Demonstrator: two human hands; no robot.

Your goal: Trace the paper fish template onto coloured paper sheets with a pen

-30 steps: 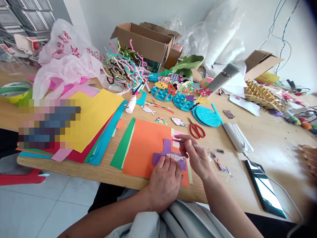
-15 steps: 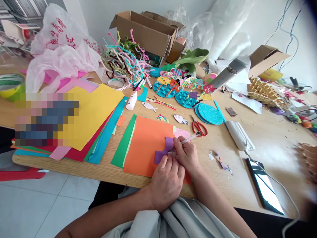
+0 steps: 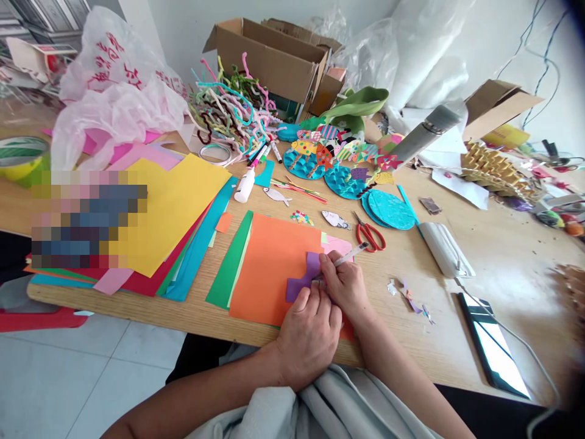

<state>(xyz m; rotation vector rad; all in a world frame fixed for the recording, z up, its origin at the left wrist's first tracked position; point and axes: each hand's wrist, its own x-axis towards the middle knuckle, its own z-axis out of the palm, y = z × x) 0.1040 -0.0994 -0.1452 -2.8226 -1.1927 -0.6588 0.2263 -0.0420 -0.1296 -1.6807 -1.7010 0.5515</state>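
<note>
On an orange sheet [image 3: 269,262] lies a piece of purple paper [image 3: 297,288] with a cut-out shape. My left hand [image 3: 311,332] presses on the purple paper, its fingers curled together; what lies under the fingertips is mostly hidden. Pinched in my right hand [image 3: 345,283] is a slim whitish pen [image 3: 351,253], its upper end pointing to the upper right and its tip hidden between the hands. Pink paper [image 3: 337,243] shows behind my right hand. Green paper [image 3: 231,268] sticks out at the left of the orange sheet.
Red-handled scissors [image 3: 370,236], paper fish [image 3: 336,219] and a glue bottle [image 3: 245,186] lie beyond the sheet. Coloured papers [image 3: 173,201] are stacked left. To the right are a white case [image 3: 445,250], a phone [image 3: 493,347] with a cable, and paper scraps [image 3: 414,300].
The view has shifted very slightly. Both hands, the pen and the purple paper hold nearly the same places.
</note>
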